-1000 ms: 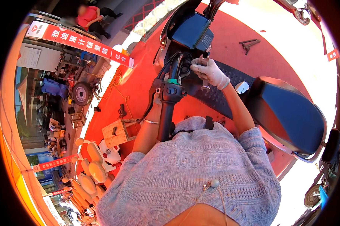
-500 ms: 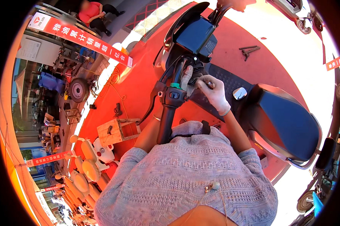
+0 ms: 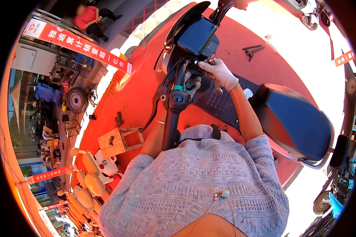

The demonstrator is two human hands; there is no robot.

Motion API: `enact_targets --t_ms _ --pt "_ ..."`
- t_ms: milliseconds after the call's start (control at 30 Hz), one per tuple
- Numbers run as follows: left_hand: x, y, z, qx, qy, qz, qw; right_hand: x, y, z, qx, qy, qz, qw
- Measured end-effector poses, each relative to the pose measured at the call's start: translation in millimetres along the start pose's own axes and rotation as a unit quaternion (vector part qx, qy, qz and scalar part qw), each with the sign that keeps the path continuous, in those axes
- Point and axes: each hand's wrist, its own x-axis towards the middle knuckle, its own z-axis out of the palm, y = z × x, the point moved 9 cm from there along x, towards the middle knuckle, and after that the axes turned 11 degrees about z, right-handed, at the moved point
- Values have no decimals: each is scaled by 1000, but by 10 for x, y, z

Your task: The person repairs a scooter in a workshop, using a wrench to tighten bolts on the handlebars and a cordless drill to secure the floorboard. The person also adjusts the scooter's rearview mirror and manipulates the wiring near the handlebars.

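A dark electric scooter stands before me, with its handlebar grip (image 3: 170, 132), switch housing (image 3: 179, 100) and green ring (image 3: 178, 87) nearest. My right hand (image 3: 221, 74), in a white glove, pinches at the bar's centre beside the dark display (image 3: 197, 39); whatever small thing is between its fingertips is too small to name. Below and behind the bar, my left hand (image 3: 194, 83) is gloved too, its fingers curled around a dark part mostly hidden by the bar. The brake lever (image 3: 153, 110) juts out to the left of the housing.
Right of my hands lie the footboard (image 3: 221, 98) and the seat (image 3: 292, 122). A wooden stool (image 3: 111, 144) with a small dark tool stands at left, near a power drill (image 3: 118, 117). Dark tools (image 3: 252, 52) lie on the red carpet. Someone sits at upper left (image 3: 92, 19).
My right hand has moved up and left, from beside the bar to its centre near the display. My left hand has dropped lower behind the bar, its thumb off the top.
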Motion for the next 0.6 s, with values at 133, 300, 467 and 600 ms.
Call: enact_targets --t_ms 133,300,467,600 --pt "-51 -14 116 -66 -2 -41 997 5 -62 102 -31 -35 -30 998" --pt "-46 -83 188 -118 20 -68 990 20 -80 122 -22 -13 -73 997" --pt "-151 98 -33 -8 -8 29 1000 -52 -235 -25 107 26 -113 988" --pt "-323 229 -398 -51 -101 50 992 -72 -121 36 95 88 -102 986"
